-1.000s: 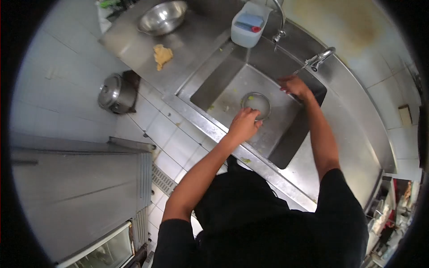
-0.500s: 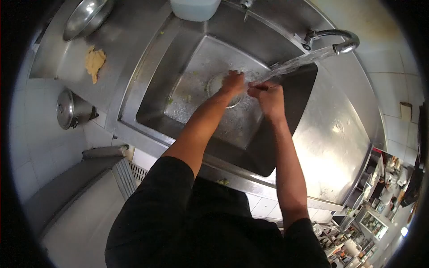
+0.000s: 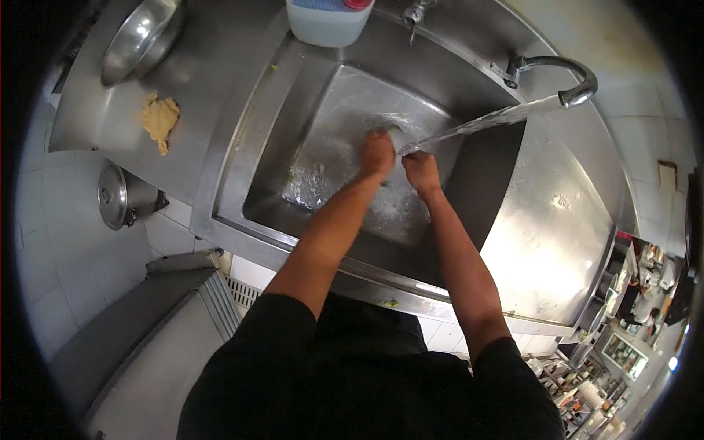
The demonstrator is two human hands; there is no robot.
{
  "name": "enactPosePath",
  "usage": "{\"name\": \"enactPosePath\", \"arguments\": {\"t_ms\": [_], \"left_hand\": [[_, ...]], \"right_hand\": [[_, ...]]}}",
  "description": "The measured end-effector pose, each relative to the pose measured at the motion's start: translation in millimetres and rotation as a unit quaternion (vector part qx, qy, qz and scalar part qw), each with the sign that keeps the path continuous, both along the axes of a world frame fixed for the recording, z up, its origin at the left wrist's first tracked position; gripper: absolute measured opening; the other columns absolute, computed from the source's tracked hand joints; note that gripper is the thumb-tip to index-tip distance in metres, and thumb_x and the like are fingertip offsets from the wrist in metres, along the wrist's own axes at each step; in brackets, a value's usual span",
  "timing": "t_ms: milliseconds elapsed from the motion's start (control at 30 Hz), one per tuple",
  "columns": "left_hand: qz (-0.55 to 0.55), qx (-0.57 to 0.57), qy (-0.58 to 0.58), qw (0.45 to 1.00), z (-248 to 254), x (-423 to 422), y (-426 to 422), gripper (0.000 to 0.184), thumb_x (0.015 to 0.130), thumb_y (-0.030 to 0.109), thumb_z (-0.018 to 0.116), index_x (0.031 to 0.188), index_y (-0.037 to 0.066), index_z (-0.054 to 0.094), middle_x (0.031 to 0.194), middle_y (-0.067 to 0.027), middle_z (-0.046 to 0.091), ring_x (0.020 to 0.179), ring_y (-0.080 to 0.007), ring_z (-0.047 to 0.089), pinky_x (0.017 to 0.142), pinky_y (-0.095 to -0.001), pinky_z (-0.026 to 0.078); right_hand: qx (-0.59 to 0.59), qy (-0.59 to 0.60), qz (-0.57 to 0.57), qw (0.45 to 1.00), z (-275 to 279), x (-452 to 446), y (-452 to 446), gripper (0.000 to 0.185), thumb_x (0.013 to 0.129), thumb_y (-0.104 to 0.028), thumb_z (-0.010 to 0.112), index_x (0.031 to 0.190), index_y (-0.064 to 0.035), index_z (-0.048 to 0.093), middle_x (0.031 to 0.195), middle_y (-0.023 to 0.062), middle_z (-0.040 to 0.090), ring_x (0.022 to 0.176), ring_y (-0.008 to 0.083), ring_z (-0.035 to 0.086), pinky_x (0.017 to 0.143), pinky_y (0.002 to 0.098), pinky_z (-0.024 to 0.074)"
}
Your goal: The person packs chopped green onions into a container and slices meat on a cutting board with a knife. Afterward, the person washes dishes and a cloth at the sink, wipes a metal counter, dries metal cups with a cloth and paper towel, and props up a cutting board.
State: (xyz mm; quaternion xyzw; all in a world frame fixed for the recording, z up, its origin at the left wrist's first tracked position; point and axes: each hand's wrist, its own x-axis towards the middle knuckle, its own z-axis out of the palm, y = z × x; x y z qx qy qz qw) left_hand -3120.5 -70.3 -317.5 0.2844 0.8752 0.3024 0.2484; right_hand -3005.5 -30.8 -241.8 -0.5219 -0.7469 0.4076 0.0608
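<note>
Both hands are low in a steel sink (image 3: 286, 132), close together under running water (image 3: 477, 123). My left hand (image 3: 378, 152) has its fingers curled at the edge of a pale, rounded thing (image 3: 397, 137), mostly hidden, whose kind I cannot make out. Just to the right, my right hand (image 3: 421, 172) is closed, with its fingertips by the stream; what it grips, if anything, is hidden. Water spreads over the sink floor, and small green scraps lie there.
A curved faucet (image 3: 579, 92) pours from the right; a second tap (image 3: 414, 13) is at the back. A plastic jug (image 3: 328, 23) stands at the sink's far edge. On the left counter are a metal bowl (image 3: 143, 40) and a crumpled tan cloth-like piece (image 3: 160, 121). A lidded pot (image 3: 121, 194) stands below.
My hands have shifted within the sink, the right one moving left and lower. The round rim seen beneath them earlier no longer shows as a full ring. The camera view has tilted slightly.
</note>
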Motion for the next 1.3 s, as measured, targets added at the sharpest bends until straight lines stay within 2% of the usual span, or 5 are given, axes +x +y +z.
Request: {"name": "enactPosePath", "arguments": {"t_ms": [467, 633, 767, 1067, 1300], "left_hand": [[-0.111, 0.055, 0.070, 0.990, 116, -24, -108, 0.024, 0.086, 0.005, 0.056, 0.109, -0.004, 0.057, 0.102, -0.0279, 0.058, 0.091, -0.0440, 0.063, 0.081, -0.0501, 0.054], [-0.073, 0.056, 0.041, 0.995, 146, -37, -147, 0.026, 0.079, 0.006, 0.063, 0.101, -0.003, 0.054, 0.098, -0.0258, 0.062, 0.084, -0.0412, 0.065, 0.085, -0.0492, 0.053], [0.053, 0.148, -0.281, 0.947, 164, -52, -166, 0.029, 0.081, 0.004, 0.069, 0.102, -0.004, 0.050, 0.088, -0.0154, 0.061, 0.082, -0.0229, 0.068, 0.056, -0.0340, 0.060], [0.167, 0.242, -0.459, 0.839, 196, -56, -146, 0.028, 0.082, 0.000, 0.065, 0.103, -0.001, 0.047, 0.096, -0.0126, 0.053, 0.081, -0.0229, 0.061, 0.064, -0.0381, 0.062], [0.122, 0.228, -0.456, 0.852, 201, -35, -102, 0.032, 0.080, -0.003, 0.063, 0.106, -0.001, 0.044, 0.099, -0.0152, 0.054, 0.082, -0.0259, 0.061, 0.064, -0.0402, 0.061]], "right_hand": [[0.434, 0.155, 0.180, 0.869, 279, -209, 23, 0.017, 0.073, -0.010, 0.067, 0.089, -0.0028, 0.070, 0.087, 0.0217, 0.069, 0.080, 0.0404, 0.067, 0.075, 0.0480, 0.0535], [0.441, -0.027, 0.308, 0.842, 253, -309, 126, 0.035, 0.069, -0.019, 0.074, 0.101, -0.0039, 0.067, 0.092, 0.0219, 0.069, 0.095, 0.0395, 0.066, 0.085, 0.0476, 0.0535], [0.442, -0.037, 0.269, 0.855, 242, -311, 123, 0.044, 0.074, -0.023, 0.072, 0.112, -0.0029, 0.062, 0.092, 0.0205, 0.069, 0.090, 0.0370, 0.067, 0.081, 0.0437, 0.0532], [0.438, 0.260, 0.081, 0.857, 288, -192, 48, 0.033, 0.076, -0.018, 0.071, 0.105, -0.0032, 0.064, 0.083, 0.0155, 0.069, 0.076, 0.0309, 0.067, 0.071, 0.0391, 0.0526], [0.257, 0.071, 0.046, 0.963, 147, -78, -5, 0.033, 0.077, -0.017, 0.066, 0.107, -0.0038, 0.066, 0.084, 0.0236, 0.068, 0.081, 0.0407, 0.068, 0.074, 0.0473, 0.0525]]}}
